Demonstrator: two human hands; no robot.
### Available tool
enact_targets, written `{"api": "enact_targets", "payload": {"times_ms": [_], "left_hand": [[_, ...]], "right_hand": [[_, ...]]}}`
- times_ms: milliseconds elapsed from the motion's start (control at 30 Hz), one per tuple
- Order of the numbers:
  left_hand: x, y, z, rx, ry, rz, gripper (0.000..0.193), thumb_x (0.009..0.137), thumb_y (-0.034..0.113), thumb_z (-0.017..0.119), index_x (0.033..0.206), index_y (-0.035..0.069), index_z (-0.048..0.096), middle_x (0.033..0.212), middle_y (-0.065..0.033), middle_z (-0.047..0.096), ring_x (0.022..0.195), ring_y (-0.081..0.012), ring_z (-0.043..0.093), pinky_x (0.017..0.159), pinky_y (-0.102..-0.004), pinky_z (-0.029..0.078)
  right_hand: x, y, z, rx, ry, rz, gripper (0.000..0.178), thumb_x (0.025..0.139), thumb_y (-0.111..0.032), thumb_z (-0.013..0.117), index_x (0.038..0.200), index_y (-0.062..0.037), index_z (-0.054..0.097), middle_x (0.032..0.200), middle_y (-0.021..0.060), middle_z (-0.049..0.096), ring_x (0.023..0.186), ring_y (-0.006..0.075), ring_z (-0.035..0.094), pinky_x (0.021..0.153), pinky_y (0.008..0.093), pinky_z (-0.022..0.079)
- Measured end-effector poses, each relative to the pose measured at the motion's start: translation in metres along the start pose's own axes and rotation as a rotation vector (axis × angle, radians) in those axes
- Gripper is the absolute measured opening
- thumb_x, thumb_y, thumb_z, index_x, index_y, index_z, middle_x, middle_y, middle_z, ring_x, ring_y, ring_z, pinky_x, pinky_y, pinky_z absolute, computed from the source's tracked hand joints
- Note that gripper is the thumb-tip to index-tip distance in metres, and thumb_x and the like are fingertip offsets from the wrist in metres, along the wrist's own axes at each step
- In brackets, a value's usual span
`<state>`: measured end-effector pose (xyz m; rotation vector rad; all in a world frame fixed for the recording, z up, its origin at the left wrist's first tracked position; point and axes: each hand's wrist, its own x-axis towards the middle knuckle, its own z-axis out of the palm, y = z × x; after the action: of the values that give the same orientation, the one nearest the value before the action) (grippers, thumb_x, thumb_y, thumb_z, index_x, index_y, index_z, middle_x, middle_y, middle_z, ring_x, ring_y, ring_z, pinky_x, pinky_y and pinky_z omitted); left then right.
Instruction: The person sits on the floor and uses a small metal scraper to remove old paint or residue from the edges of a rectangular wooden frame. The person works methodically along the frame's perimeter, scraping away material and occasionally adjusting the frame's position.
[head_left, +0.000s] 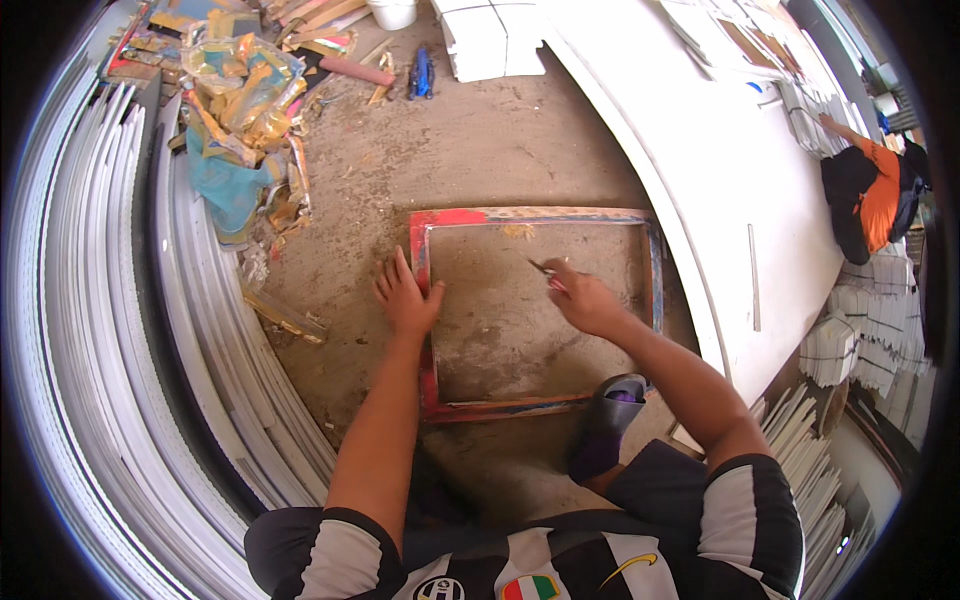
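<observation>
A rectangular wooden frame point(560, 214), smeared with red and dark paint, lies flat on the brown floor in front of me. The floor shows through its middle. My left hand point(407, 298) rests at the frame's left bar, fingers spread, holding nothing. Over the frame's opening, my right hand point(588, 298) is closed around a small tool with a thin dark pointed tip point(538, 266) and a bit of red near the fingers. Its exact kind is too small and covered to tell. My foot in a dark slide sandal point(612, 400) is at the frame's near bar.
Stacked white sheets point(100, 250) line the left. Paint-stained scraps and torn mesh point(235, 100) are heaped far left, near a blue object point(421, 75). A large white board point(740, 200) slants along the right. Beyond it, a person in orange and black point(878, 200) bends over bundles.
</observation>
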<state>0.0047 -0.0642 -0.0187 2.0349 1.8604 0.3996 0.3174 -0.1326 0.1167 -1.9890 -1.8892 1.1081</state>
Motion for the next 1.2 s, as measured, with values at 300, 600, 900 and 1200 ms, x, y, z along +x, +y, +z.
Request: {"api": "enact_targets", "payload": {"times_ms": [300, 600, 900, 1200], "left_hand": [[-0.006, 0.029, -0.010, 0.132, -0.059, -0.101, 0.062, 0.107, 0.050, 0.038, 0.163, 0.029, 0.023, 0.160, -0.0195, 0.037, 0.151, -0.0445, 0.026, 0.122, -0.0626, 0.015], [-0.001, 0.032, -0.006, 0.125, -0.095, -0.249, 0.057, 0.109, 0.045, 0.034, 0.163, 0.033, 0.021, 0.164, -0.0185, 0.028, 0.153, -0.0444, 0.019, 0.122, -0.0633, 0.015], [-0.001, 0.032, -0.008, 0.084, -0.058, -0.227, 0.058, 0.109, 0.044, 0.037, 0.163, 0.033, 0.023, 0.163, -0.0206, 0.031, 0.152, -0.0479, 0.020, 0.120, -0.0649, 0.018], [0.000, 0.030, -0.008, 0.059, -0.096, -0.234, 0.058, 0.109, 0.045, 0.035, 0.164, 0.034, 0.020, 0.165, -0.0205, 0.027, 0.153, -0.0467, 0.018, 0.121, -0.0647, 0.016]], "right_hand": [[0.092, -0.094, 0.041, -0.262, 0.080, -0.072, 0.044, 0.101, -0.024, 0.055, 0.144, -0.0240, 0.049, 0.103, 0.0203, 0.070, 0.091, 0.0413, 0.071, 0.079, 0.0516, 0.058], [0.117, -0.114, 0.061, -0.192, 0.021, -0.031, 0.057, 0.099, -0.021, 0.058, 0.153, -0.0292, 0.043, 0.102, 0.0231, 0.070, 0.090, 0.0413, 0.071, 0.078, 0.0511, 0.058], [0.126, -0.131, 0.069, -0.204, -0.013, 0.074, 0.059, 0.098, -0.017, 0.057, 0.154, -0.0289, 0.044, 0.110, 0.0275, 0.067, 0.094, 0.0435, 0.070, 0.081, 0.0516, 0.058], [0.129, -0.144, 0.077, -0.236, -0.010, 0.152, 0.054, 0.100, -0.020, 0.056, 0.153, -0.0286, 0.046, 0.113, 0.0251, 0.067, 0.103, 0.0417, 0.069, 0.087, 0.0517, 0.055]]}}
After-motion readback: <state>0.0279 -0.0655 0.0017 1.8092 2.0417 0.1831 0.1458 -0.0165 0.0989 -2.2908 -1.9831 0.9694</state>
